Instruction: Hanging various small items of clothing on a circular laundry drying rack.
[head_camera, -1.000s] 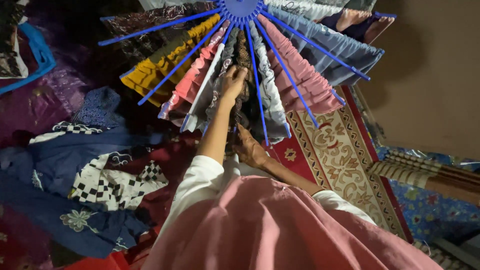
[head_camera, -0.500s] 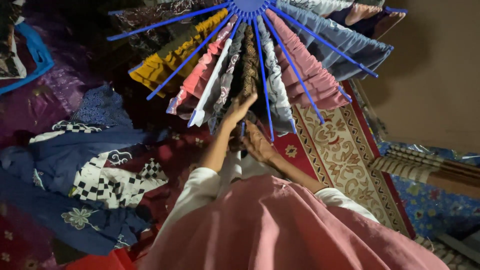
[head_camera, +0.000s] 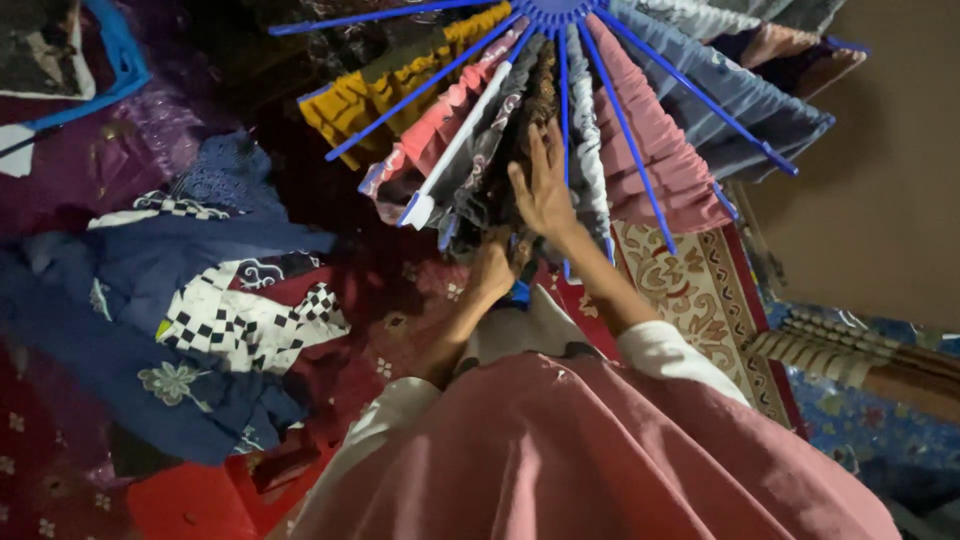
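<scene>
Now right hand (head_camera: 545, 190) is lying open and flat on dark patterned cloth (head_camera: 520, 120) hanging from blue spoked rack (head_camera: 560, 10); a second ago left hand was up there instead. Left hand (head_camera: 492, 268) is now gripping lower edge of same cloth, below rack. Checked cloths (head_camera: 240, 320) are lying on floor, left of rack.
</scene>
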